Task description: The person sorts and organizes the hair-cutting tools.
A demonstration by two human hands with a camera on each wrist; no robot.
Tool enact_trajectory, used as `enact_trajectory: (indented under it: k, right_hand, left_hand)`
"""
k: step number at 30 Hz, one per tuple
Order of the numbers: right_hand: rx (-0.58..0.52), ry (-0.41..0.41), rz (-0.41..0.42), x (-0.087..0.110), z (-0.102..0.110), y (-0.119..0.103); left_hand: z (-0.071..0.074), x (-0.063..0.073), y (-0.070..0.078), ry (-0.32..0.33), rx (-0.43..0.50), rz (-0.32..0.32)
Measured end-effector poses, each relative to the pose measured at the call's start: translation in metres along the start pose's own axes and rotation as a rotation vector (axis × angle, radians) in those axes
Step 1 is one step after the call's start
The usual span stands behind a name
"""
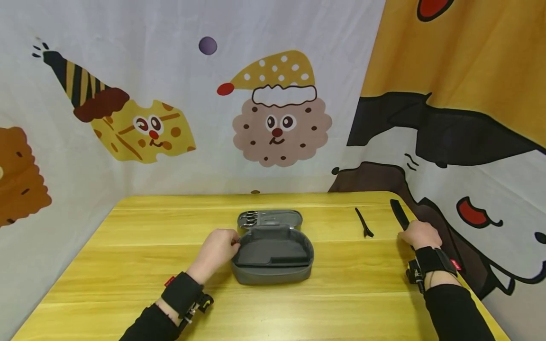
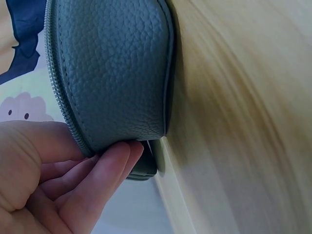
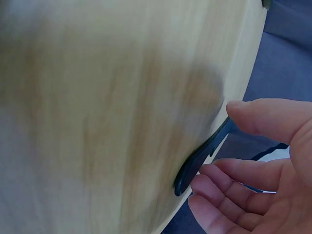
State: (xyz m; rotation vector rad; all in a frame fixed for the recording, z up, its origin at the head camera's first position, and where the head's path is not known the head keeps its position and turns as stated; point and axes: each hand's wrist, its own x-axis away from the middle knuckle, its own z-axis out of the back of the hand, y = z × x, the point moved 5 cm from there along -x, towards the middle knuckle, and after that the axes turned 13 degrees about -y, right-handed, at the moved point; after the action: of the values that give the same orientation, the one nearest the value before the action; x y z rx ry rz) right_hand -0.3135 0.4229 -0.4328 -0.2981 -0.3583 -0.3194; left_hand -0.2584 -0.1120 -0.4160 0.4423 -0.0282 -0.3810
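An unzipped grey case [image 1: 273, 274] sits mid-table with its lid [image 1: 279, 218] folded back. Small silver-tipped tools [image 1: 250, 219] are tucked in the lid's left part. My left hand [image 1: 219, 248] pinches the case's left rim; in the left wrist view, thumb and fingers grip its pebbled wall [image 2: 112, 73] beside the zipper. Near the table's right edge, my right hand [image 1: 421, 235] is over a black comb [image 1: 399, 214]. In the right wrist view, the comb's dark handle [image 3: 192, 168] passes between the spread thumb and loosely bent fingers, fingertips right beside it.
A black hair clip [image 1: 364, 222] lies between the case and the comb. The yellow wood-grain table [image 1: 128, 255] ends close by the right hand. A curtain with cartoon prints [image 1: 179, 28] hangs behind and along the sides.
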Motion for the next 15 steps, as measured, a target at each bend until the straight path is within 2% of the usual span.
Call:
enact_trajectory:
  k: [9,15]
  right_hand:
    - [0.012,-0.008,-0.006,-0.0023,0.0013,-0.0051]
    - [0.018,0.007,-0.054,-0.0057,0.0025,-0.0067]
  left_hand:
    - [-0.0008,0.0006,0.0009,0.016,-0.019,-0.006]
    - [-0.0009,0.0012,0.0020,0.013,-0.011,-0.010]
